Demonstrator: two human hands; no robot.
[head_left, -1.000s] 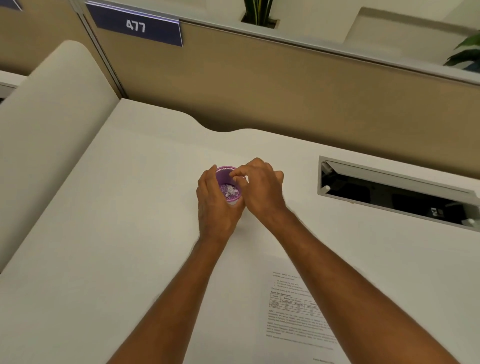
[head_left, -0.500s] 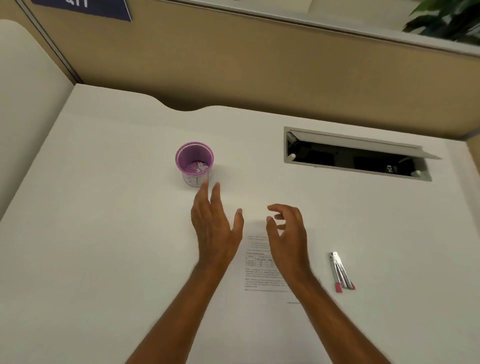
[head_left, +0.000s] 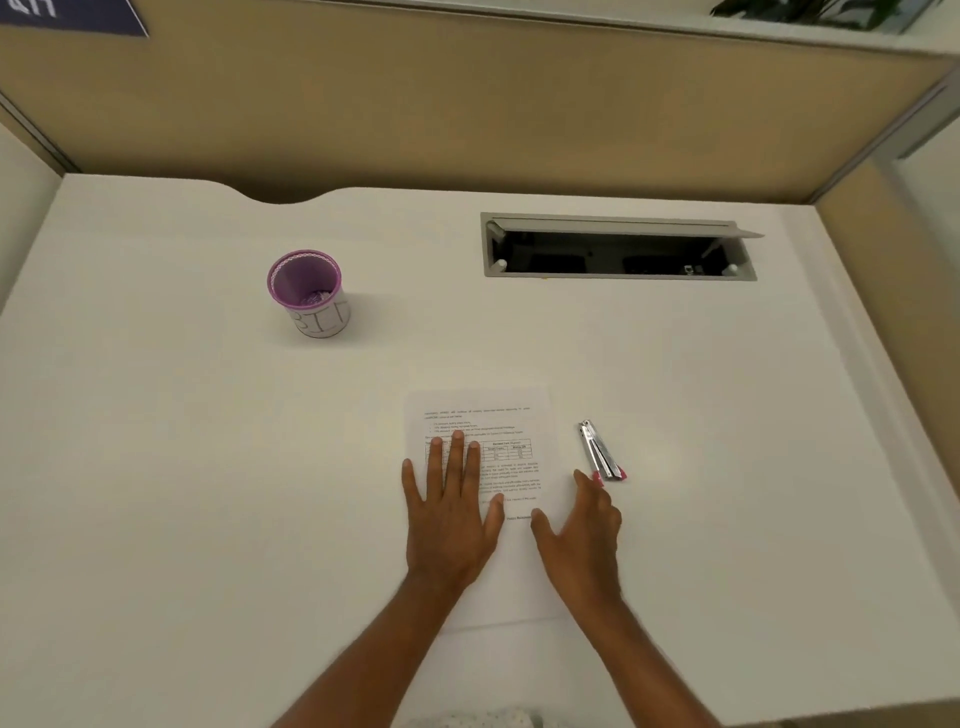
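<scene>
A printed sheet of paper (head_left: 511, 415) lies flat on the white desk (head_left: 182, 467) in front of me. My left hand (head_left: 452, 512) rests flat on its left part with straight, spread fingers. My right hand (head_left: 582, 535) is at the sheet's right edge, fingers extended, its fingertips reaching the pink end of a small metal staple remover (head_left: 600, 457) lying just right of the paper. A purple mesh cup (head_left: 309, 293) with a white label stands further back on the left, with small scraps at its bottom.
An open cable hatch (head_left: 618, 247) is sunk into the desk at the back right. Tan partition walls (head_left: 467, 114) close off the back and right side. The desk's back edge has a curved notch (head_left: 283, 195).
Both hands left the purple cup and drew back toward me. The left hand has come down flat on the paper; the right has moved right to the metal tool.
</scene>
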